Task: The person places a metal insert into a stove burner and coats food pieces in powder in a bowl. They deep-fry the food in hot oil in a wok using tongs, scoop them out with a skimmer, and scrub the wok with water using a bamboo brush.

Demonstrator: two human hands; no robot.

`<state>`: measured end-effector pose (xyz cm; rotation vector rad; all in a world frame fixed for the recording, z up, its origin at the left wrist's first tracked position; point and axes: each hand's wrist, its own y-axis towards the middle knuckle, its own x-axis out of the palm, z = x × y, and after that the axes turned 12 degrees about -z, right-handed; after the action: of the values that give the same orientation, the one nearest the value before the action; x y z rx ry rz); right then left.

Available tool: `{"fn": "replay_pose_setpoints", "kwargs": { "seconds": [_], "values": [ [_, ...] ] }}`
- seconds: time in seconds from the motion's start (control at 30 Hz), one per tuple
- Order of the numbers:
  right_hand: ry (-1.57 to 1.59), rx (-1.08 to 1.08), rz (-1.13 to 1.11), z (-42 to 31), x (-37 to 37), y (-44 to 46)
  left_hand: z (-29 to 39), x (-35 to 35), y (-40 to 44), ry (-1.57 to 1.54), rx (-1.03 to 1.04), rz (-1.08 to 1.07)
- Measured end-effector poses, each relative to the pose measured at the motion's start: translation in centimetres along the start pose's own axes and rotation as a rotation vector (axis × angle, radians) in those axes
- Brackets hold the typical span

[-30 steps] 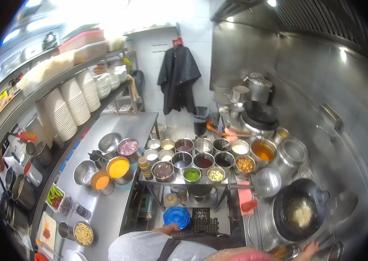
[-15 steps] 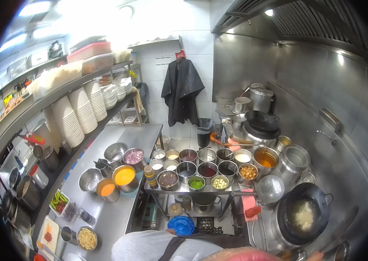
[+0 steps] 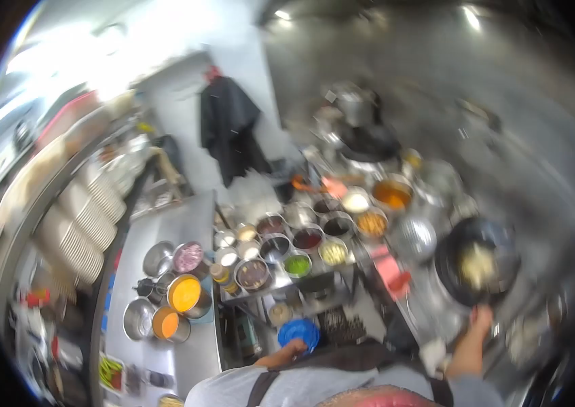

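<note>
At the right, my right hand [image 3: 481,317] is at the near rim of a black wok [image 3: 445,271], its fingers closed. Blur hides what it grips. A pale yellowish heap of food [image 3: 477,266] lies in the wok's bottom. At the front middle, my left hand [image 3: 294,347] is in front of my body, overlapping the view of a blue round object [image 3: 300,331]. Its fingers are too smeared to tell their pose, and whether it touches the blue object is unclear. Just left of the wok lies a round perforated strainer [image 3: 417,237].
Metal pots of sauces and ingredients, including chopped greens [image 3: 297,264], crowd the middle stand. A pot of orange liquid [image 3: 392,195] stands behind. The left counter [image 3: 196,217] bears bowls, including yellow liquid [image 3: 184,293]. Stacked white containers [image 3: 73,230] fill the shelf.
The view has swung and is blurred. My right hand has come to the wok's near rim from the lower edge. My left hand now shows at the front middle.
</note>
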<state>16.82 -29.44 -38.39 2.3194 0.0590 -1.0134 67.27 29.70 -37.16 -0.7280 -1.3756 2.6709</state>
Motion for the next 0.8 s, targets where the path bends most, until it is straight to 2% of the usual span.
{"fn": "replay_pose_setpoints", "kwargs": {
  "seconds": [0.03, 0.07, 0.1, 0.13, 0.17, 0.2, 0.23, 0.27, 0.3, 0.43, 0.53, 0.63, 0.7, 0.73, 0.77, 0.8],
  "values": [
    [0.273, 0.094, -0.062, 2.0, 2.3, 0.7, -1.0, 0.7, -0.6, 0.0, 0.008, -0.011],
    [0.289, 0.105, -0.025, -2.3, 1.5, 1.2, -2.3, 1.5, -1.2, -0.003, 0.013, -0.027],
    [-0.09, -0.145, 0.094, -5.1, 1.1, 1.8, -3.6, 2.2, -2.1, -0.006, 0.017, -0.044],
    [0.326, 0.333, -0.112, -8.3, -0.6, 2.1, -5.1, 2.8, -3.1, -0.003, 0.011, -0.066],
    [0.252, 0.432, -0.237, -12.2, -3.3, 2.9, -7.2, 3.7, -4.4, -0.006, -0.004, -0.086],
    [0.842, 0.867, -0.175, -22.8, -9.1, 4.1, -9.5, 4.5, -5.4, -0.002, -0.011, -0.106],
    [0.706, 0.855, -0.243, -26.0, -11.3, 4.4, -11.1, 4.8, -5.9, 0.002, -0.029, -0.125],
    [0.765, 0.844, -0.197, -26.7, -11.7, 4.3, -12.5, 5.2, -6.1, 0.021, -0.031, -0.151],
    [0.716, 0.832, -0.277, -29.0, -13.6, 4.4, -13.7, 5.2, -6.4, 0.029, -0.041, -0.164],
    [0.601, 0.677, -0.322, -32.6, -17.1, 3.7, -14.6, 4.5, -5.1, 0.034, -0.028, -0.202],
    [0.396, 0.617, -0.374, -33.0, -17.9, 2.9, -11.6, 3.8, -3.2, 0.0, 0.006, -0.218],
    [0.379, 0.683, -0.445, -35.5, -20.1, 1.0, -6.7, 3.1, -0.7, -0.1, 0.054, -0.223],
    [0.338, 0.662, -0.471, -33.2, -20.6, -0.5, -2.8, 2.7, 1.2, -0.172, 0.072, -0.225],
    [0.186, 0.617, -0.482, -32.5, -21.1, -1.2, -2.3, 2.8, 3.0, -0.169, 0.077, -0.235],
    [0.036, 0.57, -0.492, -31.5, -21.5, -2.0, -1.4, 2.8, 5.4, 0.287, 0.197, -0.203],
    [-0.107, 0.469, -0.391, -30.2, -21.6, -2.9, -0.8, 2.8, 8.3, 0.743, 0.313, -0.158]
  ]
}}
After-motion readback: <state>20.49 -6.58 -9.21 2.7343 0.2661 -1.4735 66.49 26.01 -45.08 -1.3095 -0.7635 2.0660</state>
